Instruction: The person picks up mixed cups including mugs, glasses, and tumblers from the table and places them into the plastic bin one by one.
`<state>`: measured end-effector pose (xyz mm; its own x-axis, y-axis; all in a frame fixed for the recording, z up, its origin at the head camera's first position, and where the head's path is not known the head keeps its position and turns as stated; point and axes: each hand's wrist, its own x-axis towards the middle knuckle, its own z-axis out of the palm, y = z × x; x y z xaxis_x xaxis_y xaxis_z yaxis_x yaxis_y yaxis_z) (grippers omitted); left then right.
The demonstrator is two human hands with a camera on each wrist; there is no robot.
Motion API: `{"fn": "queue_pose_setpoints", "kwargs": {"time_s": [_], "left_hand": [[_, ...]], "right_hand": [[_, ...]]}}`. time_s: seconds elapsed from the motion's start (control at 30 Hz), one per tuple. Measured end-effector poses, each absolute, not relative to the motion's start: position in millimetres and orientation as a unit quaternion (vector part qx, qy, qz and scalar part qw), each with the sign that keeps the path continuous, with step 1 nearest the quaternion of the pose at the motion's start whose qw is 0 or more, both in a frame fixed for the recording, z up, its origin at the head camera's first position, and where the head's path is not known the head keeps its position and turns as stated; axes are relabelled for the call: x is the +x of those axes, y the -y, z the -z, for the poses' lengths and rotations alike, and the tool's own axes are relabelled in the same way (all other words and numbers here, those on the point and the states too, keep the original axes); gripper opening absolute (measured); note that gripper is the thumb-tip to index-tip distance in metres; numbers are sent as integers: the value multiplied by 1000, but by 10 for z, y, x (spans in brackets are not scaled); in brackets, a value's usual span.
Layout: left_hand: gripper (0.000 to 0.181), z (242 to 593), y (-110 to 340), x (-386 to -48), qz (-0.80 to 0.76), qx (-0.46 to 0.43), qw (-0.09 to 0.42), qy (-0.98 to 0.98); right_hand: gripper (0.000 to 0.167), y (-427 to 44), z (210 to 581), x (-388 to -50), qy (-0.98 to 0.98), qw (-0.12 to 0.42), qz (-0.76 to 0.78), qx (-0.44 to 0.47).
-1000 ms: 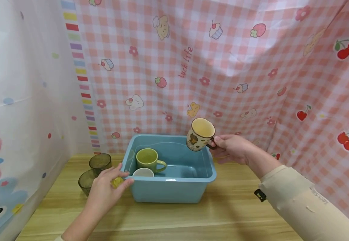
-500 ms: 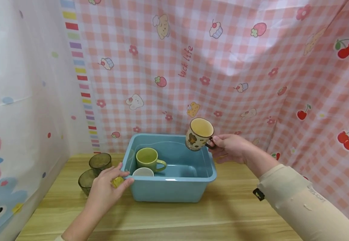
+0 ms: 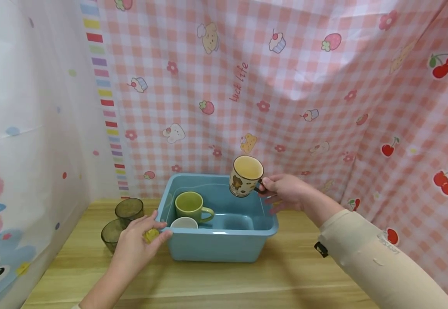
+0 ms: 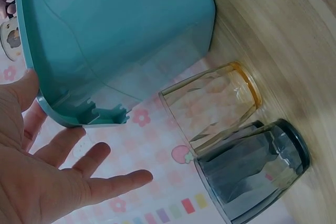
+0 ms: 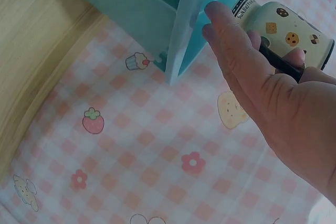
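Note:
My right hand (image 3: 285, 189) grips the dark handle of a cream mug (image 3: 245, 176) printed with a brown bear. The mug is held above the right half of a blue plastic tub (image 3: 220, 246), its mouth up and slightly tilted. In the right wrist view, the mug (image 5: 294, 32) shows cookie prints beside the tub's rim. At the tub's front left corner, my left hand (image 3: 136, 240) touches the rim with thumb and fingers, the other fingers spread. Inside the tub's left end stand a green mug (image 3: 189, 206) and a white cup (image 3: 184, 222), partly hidden by the front wall.
Left of the tub, two dark see-through glasses (image 3: 129, 209) stand on the wooden table (image 3: 208, 285). A yellow glass (image 3: 151, 234) is mostly hidden behind my left hand; the left wrist view shows that amber glass (image 4: 210, 106) close to the tub. A pink checked cloth (image 3: 227, 128) hangs behind.
My right hand has carried the bear mug a little to the left, further over the tub. The left hand stays at the tub's corner.

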<state>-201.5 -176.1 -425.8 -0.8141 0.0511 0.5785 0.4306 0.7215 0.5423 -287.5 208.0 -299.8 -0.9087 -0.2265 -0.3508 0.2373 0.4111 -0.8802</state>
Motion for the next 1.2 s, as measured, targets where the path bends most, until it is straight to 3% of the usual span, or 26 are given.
{"fn": "queue_pose_setpoints", "kwargs": {"time_s": [1.2], "left_hand": [[22,4296,1770,-2037,347,-137,271,887]], "right_hand": [[36,-1829,3183,-3067,-813,225,535,32]]}}
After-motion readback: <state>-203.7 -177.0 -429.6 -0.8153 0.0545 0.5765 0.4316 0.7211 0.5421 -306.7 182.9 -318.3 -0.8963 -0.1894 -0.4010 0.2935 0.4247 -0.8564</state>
